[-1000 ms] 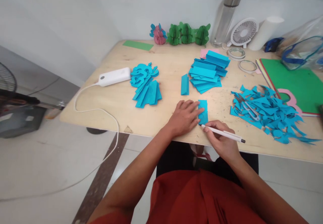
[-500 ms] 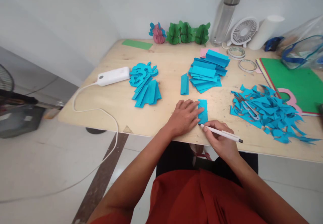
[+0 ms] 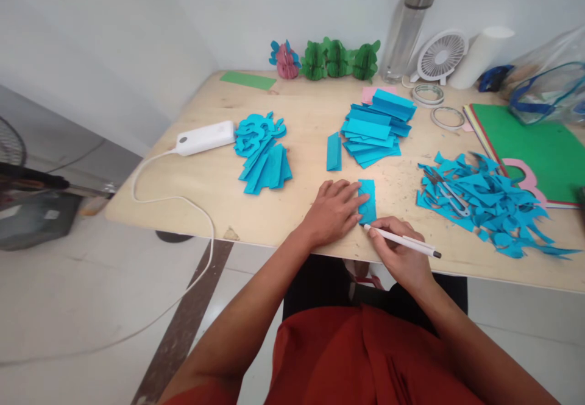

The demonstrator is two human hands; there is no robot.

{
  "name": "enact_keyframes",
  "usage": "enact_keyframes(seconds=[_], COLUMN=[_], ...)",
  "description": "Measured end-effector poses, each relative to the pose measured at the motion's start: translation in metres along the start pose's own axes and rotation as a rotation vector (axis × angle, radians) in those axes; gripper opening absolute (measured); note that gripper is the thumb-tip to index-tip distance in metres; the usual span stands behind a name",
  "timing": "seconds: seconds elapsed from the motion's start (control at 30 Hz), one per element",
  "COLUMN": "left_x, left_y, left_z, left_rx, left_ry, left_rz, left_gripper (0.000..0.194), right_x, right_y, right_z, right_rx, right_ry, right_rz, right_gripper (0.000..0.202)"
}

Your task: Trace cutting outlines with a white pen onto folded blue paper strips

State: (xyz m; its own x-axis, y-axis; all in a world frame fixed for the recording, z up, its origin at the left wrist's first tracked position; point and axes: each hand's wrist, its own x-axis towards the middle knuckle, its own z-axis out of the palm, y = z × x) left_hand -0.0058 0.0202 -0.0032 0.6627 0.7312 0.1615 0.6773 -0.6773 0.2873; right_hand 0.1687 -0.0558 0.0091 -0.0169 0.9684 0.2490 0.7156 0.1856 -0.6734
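A small blue paper piece [image 3: 368, 197] lies on the wooden table [image 3: 306, 106] near its front edge. My left hand [image 3: 333, 211] rests flat on it from the left, fingers spread over its left side. In my right hand [image 3: 402, 253] is a white pen [image 3: 404, 242], its tip at the paper's lower edge. A folded blue strip [image 3: 334, 152] lies just beyond my left hand. Behind the paper is a stack of folded blue papers [image 3: 372, 131]. More folded blue papers [image 3: 269, 170] and curved blue cutouts [image 3: 256, 132] lie to the left.
Blue scraps with a cutter [image 3: 452, 195] cover the right side, beside a green sheet [image 3: 534, 149]. Along the wall stand paper figures [image 3: 337, 59], a bottle [image 3: 404, 39] and a small fan [image 3: 441, 58]. A white power bank [image 3: 205, 138] with a cable lies left.
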Motion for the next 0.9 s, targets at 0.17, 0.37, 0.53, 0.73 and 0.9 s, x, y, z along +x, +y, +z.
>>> enact_keyframes(seconds=[0.17, 0.37, 0.53, 0.73, 0.9], left_x=[-0.0001, -0.0005, -0.0002, 0.0000, 0.0000], left_y=[-0.0002, 0.0000, 0.0007, 0.0010, 0.0005], left_z=[0.0001, -0.0005, -0.0010, -0.0012, -0.0005], left_rx=[0.001, 0.003, 0.001, -0.002, 0.000], left_ry=[0.001, 0.000, 0.003, -0.002, -0.001], left_rz=[-0.001, 0.004, -0.002, -0.003, -0.004], left_gripper=[0.040, 0.040, 0.040, 0.040, 0.040], right_x=[-0.0007, -0.0006, -0.0003, 0.0009, 0.0004], right_y=[-0.0008, -0.0011, 0.0004, -0.0005, 0.0001], right_z=[0.0000, -0.0002, 0.0000, 0.0009, -0.0013], right_rx=[0.002, -0.004, -0.002, 0.019, 0.052], right_ry=[0.008, 0.019, 0.015, -0.012, -0.010], right_rz=[0.016, 0.028, -0.003, -0.024, 0.016], right_gripper=[0.017, 0.016, 0.017, 0.016, 0.016])
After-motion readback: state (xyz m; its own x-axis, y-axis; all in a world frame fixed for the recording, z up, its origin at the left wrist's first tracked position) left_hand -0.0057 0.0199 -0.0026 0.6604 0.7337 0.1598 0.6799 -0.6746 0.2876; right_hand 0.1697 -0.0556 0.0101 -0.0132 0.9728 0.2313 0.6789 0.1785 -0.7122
